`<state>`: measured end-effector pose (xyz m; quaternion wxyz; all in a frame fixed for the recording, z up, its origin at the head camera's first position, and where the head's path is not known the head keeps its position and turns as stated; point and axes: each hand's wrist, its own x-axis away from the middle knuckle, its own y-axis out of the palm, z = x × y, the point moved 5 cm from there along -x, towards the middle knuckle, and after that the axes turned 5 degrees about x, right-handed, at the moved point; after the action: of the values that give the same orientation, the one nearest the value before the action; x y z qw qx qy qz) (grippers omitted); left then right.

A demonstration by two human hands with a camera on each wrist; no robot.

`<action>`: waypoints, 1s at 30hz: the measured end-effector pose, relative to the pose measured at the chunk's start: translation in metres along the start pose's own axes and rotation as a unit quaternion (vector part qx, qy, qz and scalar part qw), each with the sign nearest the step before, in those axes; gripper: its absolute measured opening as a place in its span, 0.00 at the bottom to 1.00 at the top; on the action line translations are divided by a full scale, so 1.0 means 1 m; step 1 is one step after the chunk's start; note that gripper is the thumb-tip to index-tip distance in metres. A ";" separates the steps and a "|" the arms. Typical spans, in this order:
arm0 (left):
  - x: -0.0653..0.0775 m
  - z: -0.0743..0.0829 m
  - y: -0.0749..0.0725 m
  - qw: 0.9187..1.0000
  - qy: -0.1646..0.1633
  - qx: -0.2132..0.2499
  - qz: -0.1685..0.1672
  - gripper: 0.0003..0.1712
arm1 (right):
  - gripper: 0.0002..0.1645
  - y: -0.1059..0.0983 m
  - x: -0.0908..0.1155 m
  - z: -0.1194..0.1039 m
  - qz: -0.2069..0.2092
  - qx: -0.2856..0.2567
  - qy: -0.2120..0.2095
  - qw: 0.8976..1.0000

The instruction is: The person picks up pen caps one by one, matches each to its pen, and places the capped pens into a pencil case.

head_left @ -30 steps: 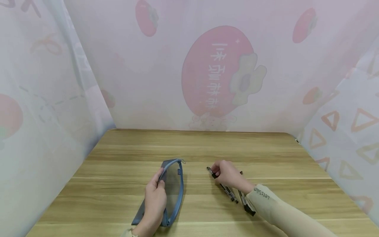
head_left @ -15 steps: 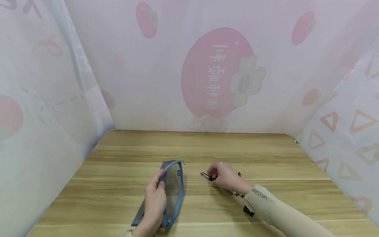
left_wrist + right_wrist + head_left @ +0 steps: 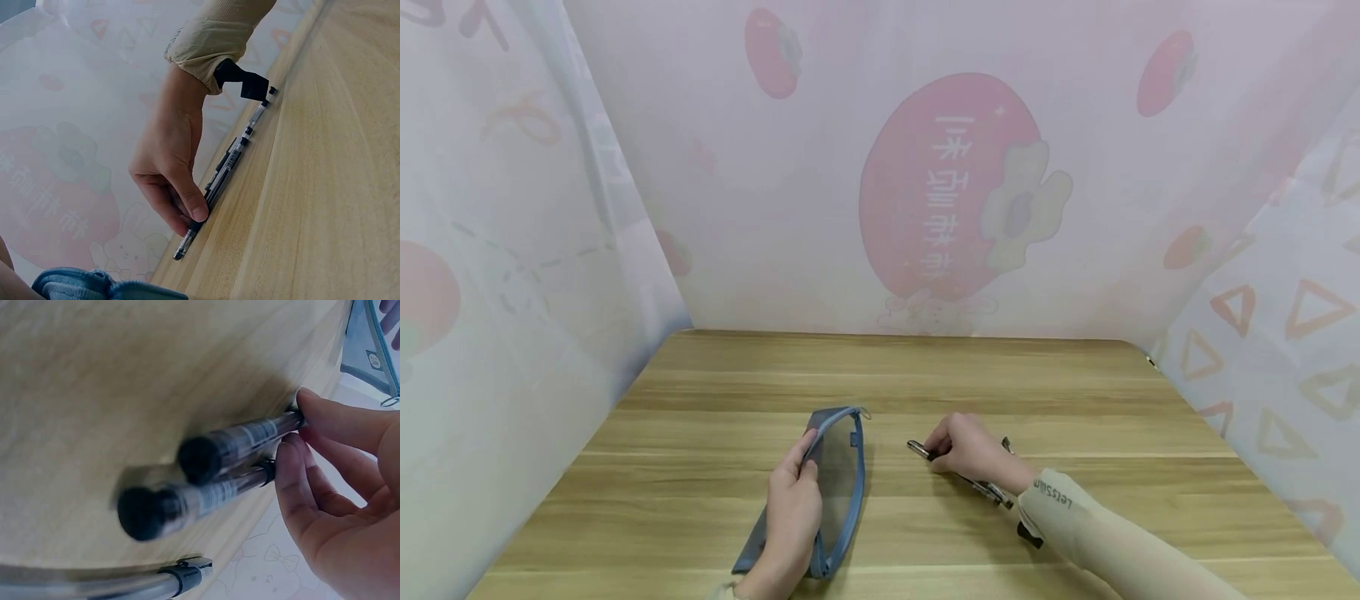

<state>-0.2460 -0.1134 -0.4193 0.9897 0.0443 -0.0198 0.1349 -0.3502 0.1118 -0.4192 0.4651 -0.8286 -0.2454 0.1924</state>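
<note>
My left hand (image 3: pixel 793 508) grips the side of a blue-grey mesh pencil case (image 3: pixel 837 492), thumb at its rim. The case is unzipped, its mouth gaping toward the right. To its right, my right hand (image 3: pixel 970 454) pinches a clear-barrelled pen (image 3: pixel 250 434) with a black end between thumb and fingers; the pen's silver tip (image 3: pixel 917 448) points at the case. A second, similar pen (image 3: pixel 212 497) lies alongside, close to the fingertips in the right wrist view. The wrist partly hides the pens in the head view.
Another pen with a clip (image 3: pixel 181 579) lies apart from the pair on the wooden table (image 3: pixel 880 375). At the right cuff shows a black block (image 3: pixel 253 86). Patterned cloth (image 3: pixel 820 208) hangs behind the table and at both sides.
My right hand draws the pinched pen slightly left, and its tip comes nearer the pencil case. The left hand and the case stay in place.
</note>
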 end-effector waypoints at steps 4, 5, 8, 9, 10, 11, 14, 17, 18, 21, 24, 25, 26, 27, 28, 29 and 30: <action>0.000 0.000 0.000 1.000 -0.004 -0.002 0.003 0.28 | 0.13 0.001 0.000 0.000 -0.001 0.003 -0.016 1.000; 0.000 -0.001 0.000 1.000 -0.005 -0.002 0.004 0.28 | 0.13 0.001 0.000 0.000 -0.003 0.003 -0.019 1.000; -0.001 -0.001 0.000 1.000 -0.008 0.001 0.006 0.28 | 0.12 0.001 0.000 -0.001 -0.006 0.005 -0.027 1.000; -0.001 -0.001 0.001 1.000 -0.008 0.002 0.006 0.28 | 0.12 0.002 -0.001 -0.001 -0.007 0.007 -0.031 0.999; -0.001 -0.001 0.001 1.000 -0.009 0.003 0.006 0.28 | 0.12 0.002 -0.001 -0.001 -0.007 0.008 -0.033 0.999; -0.002 -0.001 0.001 1.000 -0.008 0.004 0.005 0.28 | 0.12 0.002 -0.001 -0.001 -0.008 0.009 -0.033 0.999; -0.002 -0.001 0.000 1.000 -0.007 0.004 0.002 0.28 | 0.13 0.002 -0.001 -0.002 -0.009 0.011 -0.040 0.999; -0.002 -0.001 0.000 1.000 -0.005 0.006 -0.002 0.28 | 0.12 0.002 0.000 -0.002 -0.010 0.004 -0.046 0.999; -0.002 -0.002 0.000 1.000 -0.005 0.007 -0.003 0.28 | 0.12 0.002 0.000 -0.003 -0.011 0.002 -0.046 0.999; -0.002 -0.002 0.000 1.000 -0.004 0.009 -0.006 0.28 | 0.11 0.002 0.001 -0.003 -0.014 0.001 -0.041 0.999; -0.002 -0.002 0.000 1.000 -0.003 0.008 -0.008 0.28 | 0.11 0.002 0.001 -0.002 -0.016 0.005 -0.031 0.999; -0.002 -0.002 0.000 1.000 -0.003 0.008 -0.008 0.28 | 0.11 0.002 0.001 -0.002 -0.016 0.005 -0.028 0.999; -0.002 -0.002 0.000 1.000 -0.003 0.008 -0.008 0.28 | 0.11 0.002 0.001 -0.002 -0.016 0.005 -0.025 1.000; -0.002 -0.002 0.000 1.000 -0.002 0.008 -0.008 0.28 | 0.12 0.002 0.001 -0.001 -0.015 0.003 -0.022 1.000; -0.002 -0.002 0.000 1.000 -0.002 0.008 -0.008 0.28 | 0.12 0.002 0.001 -0.001 -0.014 0.001 -0.018 1.000; -0.002 -0.002 0.001 1.000 -0.002 0.008 -0.008 0.28 | 0.12 0.002 0.001 -0.001 -0.014 -0.002 -0.014 1.000; -0.002 -0.002 0.001 1.000 -0.002 0.008 -0.008 0.28 | 0.12 0.002 0.001 0.000 -0.014 -0.005 -0.009 1.000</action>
<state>-0.2486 -0.1132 -0.4211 0.9902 0.0529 -0.0204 0.1273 -0.3489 0.1112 -0.4205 0.4609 -0.8259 -0.2619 0.1921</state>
